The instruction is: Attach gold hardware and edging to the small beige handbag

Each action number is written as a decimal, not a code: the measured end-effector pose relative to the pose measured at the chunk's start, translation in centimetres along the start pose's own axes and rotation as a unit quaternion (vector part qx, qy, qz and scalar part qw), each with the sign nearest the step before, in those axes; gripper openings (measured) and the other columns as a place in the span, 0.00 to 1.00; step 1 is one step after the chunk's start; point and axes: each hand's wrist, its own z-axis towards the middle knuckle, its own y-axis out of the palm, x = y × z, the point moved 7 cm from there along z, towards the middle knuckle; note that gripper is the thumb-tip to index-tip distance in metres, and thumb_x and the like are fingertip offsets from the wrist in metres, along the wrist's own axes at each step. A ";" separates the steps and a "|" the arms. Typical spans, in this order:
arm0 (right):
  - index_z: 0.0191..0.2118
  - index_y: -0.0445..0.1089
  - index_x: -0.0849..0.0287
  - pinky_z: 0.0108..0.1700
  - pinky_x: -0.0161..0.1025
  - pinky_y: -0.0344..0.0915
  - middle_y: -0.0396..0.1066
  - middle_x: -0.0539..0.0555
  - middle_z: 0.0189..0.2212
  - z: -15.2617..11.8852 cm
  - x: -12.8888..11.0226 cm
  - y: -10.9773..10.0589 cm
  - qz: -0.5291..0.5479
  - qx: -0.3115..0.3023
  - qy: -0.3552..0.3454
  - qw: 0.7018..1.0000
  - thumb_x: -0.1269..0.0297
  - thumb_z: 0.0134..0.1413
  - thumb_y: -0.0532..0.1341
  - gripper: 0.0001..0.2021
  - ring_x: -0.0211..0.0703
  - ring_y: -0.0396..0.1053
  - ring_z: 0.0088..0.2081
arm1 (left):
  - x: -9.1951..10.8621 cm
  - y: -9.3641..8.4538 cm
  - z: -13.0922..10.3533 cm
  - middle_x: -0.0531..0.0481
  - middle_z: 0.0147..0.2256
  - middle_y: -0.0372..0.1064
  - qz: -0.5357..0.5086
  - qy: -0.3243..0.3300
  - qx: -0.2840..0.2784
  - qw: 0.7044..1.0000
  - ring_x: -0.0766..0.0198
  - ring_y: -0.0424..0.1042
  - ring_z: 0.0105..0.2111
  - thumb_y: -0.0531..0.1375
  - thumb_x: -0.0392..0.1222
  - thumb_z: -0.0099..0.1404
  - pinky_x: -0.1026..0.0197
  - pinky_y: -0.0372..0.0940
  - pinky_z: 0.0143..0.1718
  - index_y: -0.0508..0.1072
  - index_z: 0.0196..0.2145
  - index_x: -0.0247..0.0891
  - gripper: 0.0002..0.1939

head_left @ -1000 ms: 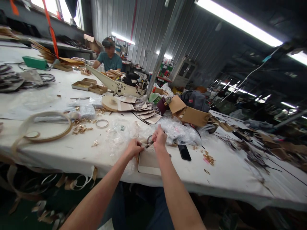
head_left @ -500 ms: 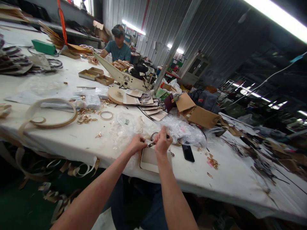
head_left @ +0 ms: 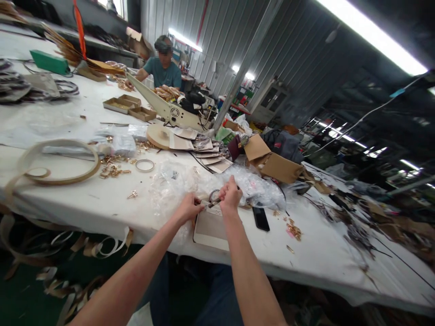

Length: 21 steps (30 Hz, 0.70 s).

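A pale panel (head_left: 210,230) is laid flat near the front edge of the white table (head_left: 112,201), probably so that it can be supported there while both hands are occupied above its far end. By the right hand (head_left: 231,195) a narrow dark item (head_left: 214,203) is gripped, the fingers being curled tightly round it, presumably for a firm hold; its free end is pointed toward the left hand (head_left: 187,208). The left fingertips are pinched together beside that end, perhaps to steady something (what is held between them is too small to be told). Behind the hands, crumpled clear plastic (head_left: 166,188) is spread. A phone (head_left: 261,219) is set to the right, seemingly clear of the working spot, and beyond it small gold fittings (head_left: 294,229) are heaped, likely for easy reach. More gold pieces (head_left: 113,169) are scattered at left, near a flat ring (head_left: 144,170).
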 end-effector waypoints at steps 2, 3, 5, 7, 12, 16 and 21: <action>0.26 0.46 0.47 0.15 0.35 0.41 0.45 0.38 0.15 1.1 0.0 0.1 -0.002 0.027 0.018 0.999 0.40 0.66 0.71 0.35 0.32 0.43 0.16 | 0.0 0.0 0.0 0.58 0.21 0.51 0.009 -0.002 0.001 1.000 0.66 0.52 0.28 0.68 0.46 0.54 0.55 0.42 0.33 0.63 0.18 0.43 0.18; 0.26 0.46 0.47 0.15 0.34 0.41 0.45 0.38 0.15 1.6 0.3 0.4 -0.008 0.030 0.031 0.999 0.41 0.67 0.71 0.34 0.32 0.43 0.16 | 0.0 0.0 0.0 0.58 0.21 0.51 0.013 -0.004 0.003 1.000 0.66 0.51 0.27 0.69 0.46 0.55 0.55 0.42 0.33 0.63 0.17 0.43 0.19; 0.26 0.47 0.47 0.15 0.34 0.40 0.45 0.38 0.15 2.1 1.0 1.1 -0.023 0.024 0.055 0.998 0.42 0.68 0.71 0.33 0.31 0.43 0.15 | -0.1 0.1 0.0 0.58 0.20 0.50 0.020 -0.009 0.007 1.000 0.66 0.51 0.27 0.70 0.47 0.55 0.56 0.42 0.33 0.63 0.16 0.43 0.21; 0.25 0.48 0.47 0.15 0.34 0.39 0.46 0.38 0.14 2.3 1.6 1.6 -0.034 0.016 0.065 0.997 0.44 0.68 0.71 0.33 0.31 0.44 0.15 | -0.2 0.1 0.0 0.58 0.20 0.51 0.023 -0.015 0.018 0.999 0.66 0.51 0.27 0.71 0.46 0.55 0.56 0.43 0.32 0.63 0.16 0.42 0.21; 0.24 0.48 0.46 0.15 0.38 0.43 0.50 0.40 0.14 0.7 2.1 1.5 -0.082 0.006 0.009 0.997 0.41 0.71 0.69 0.33 0.34 0.47 0.14 | -1.1 0.3 0.2 0.58 0.19 0.53 0.021 -0.036 0.046 0.998 0.66 0.55 0.26 0.70 0.41 0.55 0.56 0.44 0.31 0.66 0.16 0.42 0.18; 0.21 0.53 0.47 0.19 0.40 0.50 0.54 0.44 0.14 -2.9 1.2 0.5 -0.112 0.016 -0.115 0.987 0.37 0.75 0.65 0.35 0.36 0.52 0.16 | -1.7 0.1 0.5 0.56 0.24 0.65 0.014 -0.049 0.070 0.996 0.63 0.63 0.30 0.71 0.38 0.54 0.57 0.52 0.33 0.73 0.24 0.41 0.09; 0.21 0.60 0.49 0.23 0.40 0.57 0.60 0.47 0.16 -5.6 0.1 0.6 -0.137 -0.012 -0.164 0.977 0.33 0.75 0.64 0.35 0.38 0.57 0.19 | -1.5 -0.5 0.5 0.51 0.39 0.77 -0.004 -0.042 0.086 0.995 0.59 0.74 0.41 0.73 0.36 0.53 0.59 0.66 0.43 0.77 0.44 0.39 0.21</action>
